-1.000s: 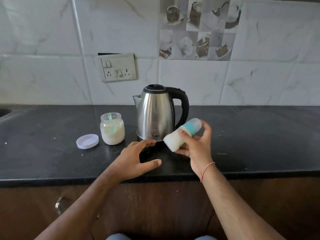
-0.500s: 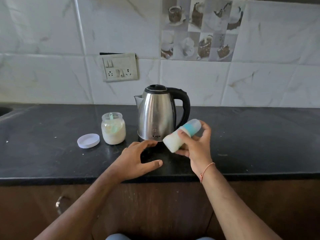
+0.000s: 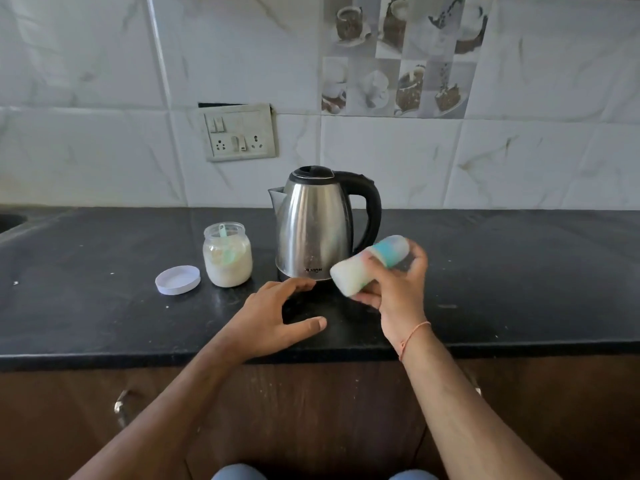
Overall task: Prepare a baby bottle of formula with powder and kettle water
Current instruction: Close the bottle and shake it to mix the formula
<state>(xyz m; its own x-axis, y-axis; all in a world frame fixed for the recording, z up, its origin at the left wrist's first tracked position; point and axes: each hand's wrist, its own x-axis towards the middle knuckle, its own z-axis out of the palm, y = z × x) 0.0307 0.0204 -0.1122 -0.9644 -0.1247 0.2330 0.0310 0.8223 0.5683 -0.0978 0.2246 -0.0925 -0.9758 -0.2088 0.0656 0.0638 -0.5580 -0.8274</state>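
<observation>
While right hand (image 3: 398,292) grips one tilted bottle (image 3: 369,265): left hand (image 3: 273,320) spread, one kettle (image 3: 317,226), one jar (image 3: 227,254), one lid (image 3: 177,279).

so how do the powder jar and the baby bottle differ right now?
The powder jar stands upright on the counter; the baby bottle is tilted, gripped in the right hand. The jar is open, scoop inside; the bottle is capped. Both are translucent with whitish contents.
</observation>
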